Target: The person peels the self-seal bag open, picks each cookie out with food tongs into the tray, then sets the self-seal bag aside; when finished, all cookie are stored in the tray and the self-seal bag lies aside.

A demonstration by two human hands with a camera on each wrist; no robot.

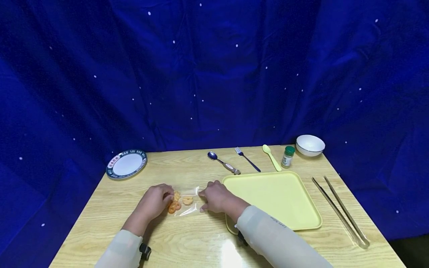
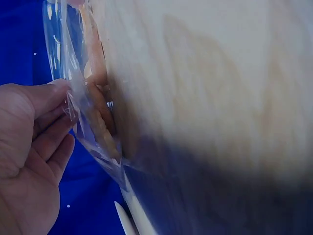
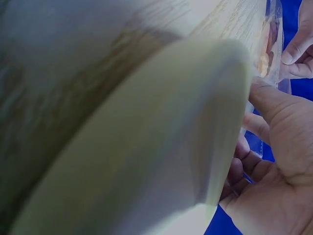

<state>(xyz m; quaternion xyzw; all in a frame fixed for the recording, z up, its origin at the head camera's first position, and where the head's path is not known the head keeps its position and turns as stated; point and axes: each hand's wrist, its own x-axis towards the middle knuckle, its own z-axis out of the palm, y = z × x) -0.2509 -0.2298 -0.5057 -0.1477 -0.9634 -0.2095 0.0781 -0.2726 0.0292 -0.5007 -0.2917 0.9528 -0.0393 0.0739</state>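
A clear plastic bag [image 1: 187, 211] lies on the table with snack pieces inside. They include an orange-brown pretzel [image 1: 174, 207], a pale yellow wavy-edged biscuit [image 1: 176, 196] and another pale biscuit [image 1: 187, 201]. My left hand [image 1: 156, 201] is at the bag's left end; in the left wrist view its thumb and fingertips pinch the film [image 2: 71, 105]. At the opposite end my right hand [image 1: 217, 196] touches the bag, thumb and index finger spread apart. In the right wrist view, its other fingers bend beside the yellow tray's rim [image 3: 215, 88].
The yellow tray [image 1: 268, 193] lies under my right forearm. Behind are a spoon [image 1: 222, 162], a fork [image 1: 247, 159], a yellow spoon [image 1: 272, 158], a green-capped jar [image 1: 288, 156] and a white bowl [image 1: 310, 145]. Metal tongs [image 1: 342, 216] lie right; a blue-rimmed plate [image 1: 127, 164] sits back left.
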